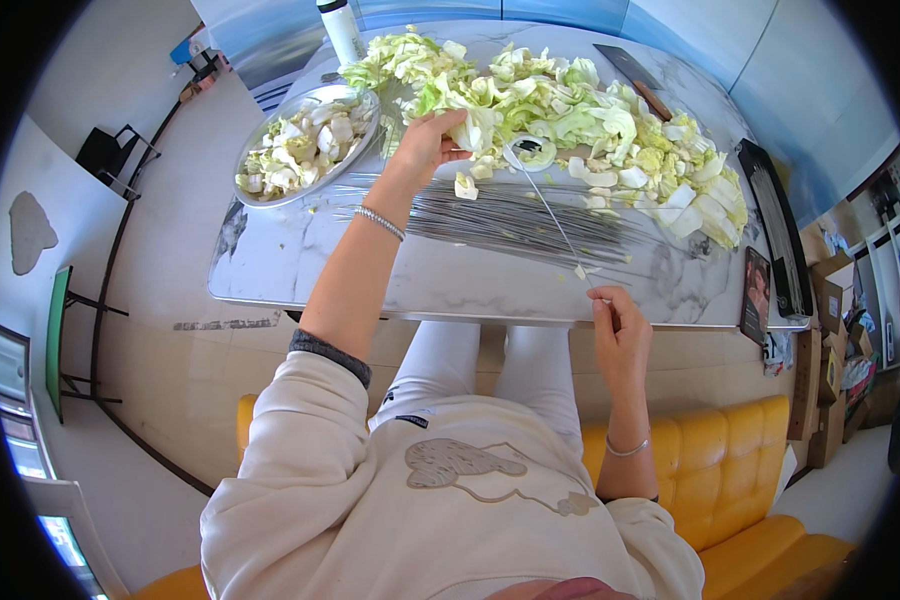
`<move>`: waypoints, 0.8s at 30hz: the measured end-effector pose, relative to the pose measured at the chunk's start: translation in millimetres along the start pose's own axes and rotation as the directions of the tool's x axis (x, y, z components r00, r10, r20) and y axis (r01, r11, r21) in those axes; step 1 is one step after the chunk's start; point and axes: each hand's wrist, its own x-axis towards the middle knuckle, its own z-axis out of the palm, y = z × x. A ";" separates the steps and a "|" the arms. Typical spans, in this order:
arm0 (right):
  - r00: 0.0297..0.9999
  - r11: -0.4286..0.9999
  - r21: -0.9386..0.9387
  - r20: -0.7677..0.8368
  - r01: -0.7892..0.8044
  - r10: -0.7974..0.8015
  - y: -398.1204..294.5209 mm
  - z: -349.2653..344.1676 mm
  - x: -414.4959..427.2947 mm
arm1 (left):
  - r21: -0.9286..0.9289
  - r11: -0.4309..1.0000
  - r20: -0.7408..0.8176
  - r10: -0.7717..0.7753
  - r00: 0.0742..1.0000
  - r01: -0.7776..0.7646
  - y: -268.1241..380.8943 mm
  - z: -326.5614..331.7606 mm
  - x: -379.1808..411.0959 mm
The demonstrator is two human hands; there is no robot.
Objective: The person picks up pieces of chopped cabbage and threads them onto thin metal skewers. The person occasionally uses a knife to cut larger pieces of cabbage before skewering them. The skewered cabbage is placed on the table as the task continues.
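In my right hand (621, 330), near the table's front edge, is the end of a thin metal skewer (544, 199) pinched between thumb and fingers. It slants up and left toward the cabbage heap, and a small cabbage piece (581, 272) sits by its near end. My left hand (429, 146) reaches over the table with its fingers on a pale cabbage leaf (478, 129) close to the skewer's far end. Torn cabbage leaves (585, 112) are heaped behind. Many loose metal skewers (502, 221) lie across the table between my hands.
An oval metal bowl (244, 187) of cut cabbage stands left. A cleaver (641, 79) with a wooden handle lies at the back right. A white bottle (341, 34) stands behind. Along the right edge are a long black tray (776, 232) and a phone (754, 292).
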 end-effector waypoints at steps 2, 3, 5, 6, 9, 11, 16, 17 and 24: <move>1.000 1.000 0.017 0.006 0.008 -0.009 -0.6 2.6 -0.6 | -0.097 0.995 0.039 -0.022 0.999 0.025 -1.5 -1.7 -4.3; 1.000 1.000 0.020 0.009 0.012 -0.012 -0.3 2.8 -0.7 | -0.108 0.994 0.047 -0.021 0.999 0.026 -2.5 -0.1 -7.0; 0.998 0.998 -0.008 0.024 0.056 -0.056 3.1 5.2 -0.2 | -0.129 0.991 0.064 -0.019 0.998 0.027 -4.4 3.1 -13.8; 0.996 0.997 -0.021 0.032 0.080 -0.079 4.7 6.4 0.1 | -0.162 0.986 0.121 -0.015 0.993 0.035 -5.1 2.6 -16.1; 0.997 0.997 -0.018 0.014 0.080 -0.080 5.5 11.0 -1.8 | -0.171 0.985 0.227 0.031 0.973 0.008 -9.0 2.2 -22.5; 0.997 0.996 -0.047 0.018 0.078 -0.077 0.2 9.9 -2.0 | -0.059 0.994 0.218 0.098 0.971 -0.087 -13.7 4.4 -26.0; 0.997 0.994 -0.081 0.035 0.071 -0.069 -1.3 9.7 -2.3 | 0.098 0.989 0.083 0.105 0.991 -0.113 -19.3 -0.9 -20.7; 0.997 0.994 -0.089 0.046 0.069 -0.065 -2.3 9.3 -2.4 | 0.167 0.979 0.046 0.114 0.992 -0.120 -20.9 -3.4 -19.1; 0.996 0.993 -0.079 0.042 0.084 -0.080 -2.9 8.4 -3.2 | 0.243 0.925 0.043 0.289 0.956 -0.291 -22.0 -1.3 -22.9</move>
